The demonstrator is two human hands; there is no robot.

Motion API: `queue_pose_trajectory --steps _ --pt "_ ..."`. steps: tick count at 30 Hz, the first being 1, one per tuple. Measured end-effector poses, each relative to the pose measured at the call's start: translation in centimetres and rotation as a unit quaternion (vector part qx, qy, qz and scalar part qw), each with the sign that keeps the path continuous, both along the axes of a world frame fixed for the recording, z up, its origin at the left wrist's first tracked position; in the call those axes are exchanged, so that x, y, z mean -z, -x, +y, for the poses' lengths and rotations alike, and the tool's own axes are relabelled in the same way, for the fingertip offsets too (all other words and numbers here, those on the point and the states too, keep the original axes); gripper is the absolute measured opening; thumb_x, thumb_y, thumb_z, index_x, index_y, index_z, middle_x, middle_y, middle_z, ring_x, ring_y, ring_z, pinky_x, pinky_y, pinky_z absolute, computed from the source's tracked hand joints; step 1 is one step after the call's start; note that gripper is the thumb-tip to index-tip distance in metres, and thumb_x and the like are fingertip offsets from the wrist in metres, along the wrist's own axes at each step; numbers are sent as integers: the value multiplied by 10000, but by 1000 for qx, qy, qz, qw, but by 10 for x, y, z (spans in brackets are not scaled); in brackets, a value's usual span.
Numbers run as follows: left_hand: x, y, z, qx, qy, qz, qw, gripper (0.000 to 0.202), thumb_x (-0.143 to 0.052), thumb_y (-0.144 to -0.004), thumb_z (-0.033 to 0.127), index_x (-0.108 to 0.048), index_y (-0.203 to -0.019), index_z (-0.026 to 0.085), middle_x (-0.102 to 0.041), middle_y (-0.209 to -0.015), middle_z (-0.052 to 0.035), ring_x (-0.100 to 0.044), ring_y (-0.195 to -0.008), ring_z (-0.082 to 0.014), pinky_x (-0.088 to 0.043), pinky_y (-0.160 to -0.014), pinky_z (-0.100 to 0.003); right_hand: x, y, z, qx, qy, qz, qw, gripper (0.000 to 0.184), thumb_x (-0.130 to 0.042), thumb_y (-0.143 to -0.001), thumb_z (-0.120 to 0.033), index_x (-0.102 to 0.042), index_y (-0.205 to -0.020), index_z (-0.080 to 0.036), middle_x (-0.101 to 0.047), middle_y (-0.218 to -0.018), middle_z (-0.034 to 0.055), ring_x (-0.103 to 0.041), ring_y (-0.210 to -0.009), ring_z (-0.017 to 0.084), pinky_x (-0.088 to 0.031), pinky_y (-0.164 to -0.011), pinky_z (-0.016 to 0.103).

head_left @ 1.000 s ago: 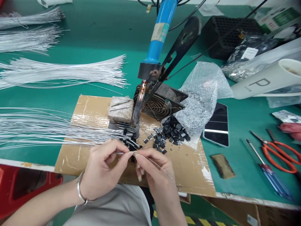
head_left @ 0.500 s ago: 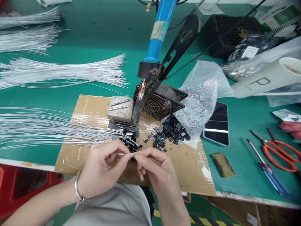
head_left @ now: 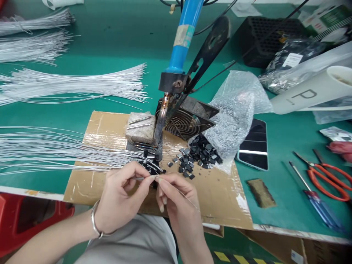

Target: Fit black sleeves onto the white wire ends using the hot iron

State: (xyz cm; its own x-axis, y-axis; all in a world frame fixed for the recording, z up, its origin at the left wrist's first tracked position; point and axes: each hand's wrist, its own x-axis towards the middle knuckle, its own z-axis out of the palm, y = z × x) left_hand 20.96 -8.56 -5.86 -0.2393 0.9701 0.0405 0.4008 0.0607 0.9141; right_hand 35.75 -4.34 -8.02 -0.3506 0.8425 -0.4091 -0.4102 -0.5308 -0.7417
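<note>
My left hand [head_left: 121, 196] and my right hand [head_left: 176, 200] meet fingertip to fingertip over the front of a taped cardboard sheet [head_left: 90, 176]. Both are pinched shut on a thin white wire [head_left: 189, 198] that runs back over my right hand. Whatever sits at the pinch point is too small to make out. Just beyond the fingers lie small black parts [head_left: 199, 156] in a loose heap. A blue-handled soldering iron [head_left: 181, 40] stands in a black holder, its tip down beside a grey block [head_left: 140, 128].
Bundles of white wires [head_left: 68, 86] fan across the green table on the left. A bubble-wrap bag [head_left: 236, 106], a phone [head_left: 254, 145], orange scissors [head_left: 330, 179], a blue screwdriver [head_left: 316, 201] and a white tube [head_left: 310, 91] lie to the right. A small fan [head_left: 183, 123] sits behind the iron.
My right hand has shifted slightly left and nearer, drawing the wire with it. My left hand holds the same pinch.
</note>
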Motion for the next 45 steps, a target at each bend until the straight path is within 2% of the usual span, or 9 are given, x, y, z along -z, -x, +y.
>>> queue_pose_trajectory --steps 12,24,29,33,35,37,39,42,45 --pt "1 1 -1 -12 17 -34 999 123 -692 -958 211 -676 -839 187 -674 -698 -13 -578 -564 -113 -431 -500 -209 7 -2 -5 25 -95 -52 994 132 -842 -869 -359 -865 -825 -237 -688 -636 2 -581 -472 93 -504 -418 188" --pt "-3 -4 3 -5 -51 66 997 151 -654 -950 112 -636 -831 204 -495 -608 81 -337 -491 -68 -271 -451 -201 5 0 -6 33 -62 -57 996 178 -856 -842 -376 -838 -760 -219 -650 -576 -10 -553 -469 104 -498 -412 202" --pt "-2 -5 2 -7 -25 50 998 154 -645 -963 141 -645 -820 198 -500 -597 69 -364 -487 -74 -300 -453 -204 8 3 -9 47 -64 -46 996 164 -846 -858 -356 -838 -757 -228 -643 -586 -15 -564 -470 98 -489 -415 196" --pt "0 -1 3 -18 10 0 1000 137 -668 -956 189 -670 -820 189 -626 -650 16 -500 -510 -92 -387 -471 -204 10 -2 -4 87 -113 -108 984 134 -817 -890 -365 -855 -831 -250 -677 -635 -8 -585 -473 109 -479 -424 221" --pt "0 1 5 -28 21 -22 999 122 -692 -938 201 -685 -817 185 -672 -682 -9 -553 -530 -103 -416 -473 -201 10 -10 3 130 -175 -217 951 107 -802 -910 -343 -856 -875 -257 -695 -680 -4 -595 -509 114 -496 -483 247" --pt "-1 4 7 -34 32 -40 998 97 -704 -928 213 -703 -836 183 -688 -686 -18 -576 -533 -109 -430 -468 -197 12 -19 13 139 -256 -345 892 89 -779 -932 -309 -850 -931 -256 -730 -777 11 -621 -597 130 -518 -572 275" --pt "-2 6 8 -39 44 -47 997 78 -701 -926 226 -720 -866 179 -702 -696 -28 -597 -541 -114 -443 -467 -193 15 -26 22 103 -341 -442 823 103 -753 -950 -288 -836 -981 -235 -738 -812 26 -623 -661 151 -523 -621 296" --pt "-4 7 7 -39 59 -42 997 104 -691 -928 246 -733 -871 170 -729 -745 -55 -644 -597 -132 -481 -503 -198 24 -30 30 55 -433 -517 736 101 -733 -960 -268 -803 -982 -199 -707 -761 30 -613 -676 175 -526 -621 311" --pt "-5 8 5 -34 67 -42 996 123 -690 -930 254 -733 -855 167 -734 -773 -64 -655 -631 -139 -500 -537 -206 30 -28 33 52 -479 -544 687 81 -724 -961 -243 -773 -938 -182 -710 -780 37 -635 -713 187 -549 -640 312"
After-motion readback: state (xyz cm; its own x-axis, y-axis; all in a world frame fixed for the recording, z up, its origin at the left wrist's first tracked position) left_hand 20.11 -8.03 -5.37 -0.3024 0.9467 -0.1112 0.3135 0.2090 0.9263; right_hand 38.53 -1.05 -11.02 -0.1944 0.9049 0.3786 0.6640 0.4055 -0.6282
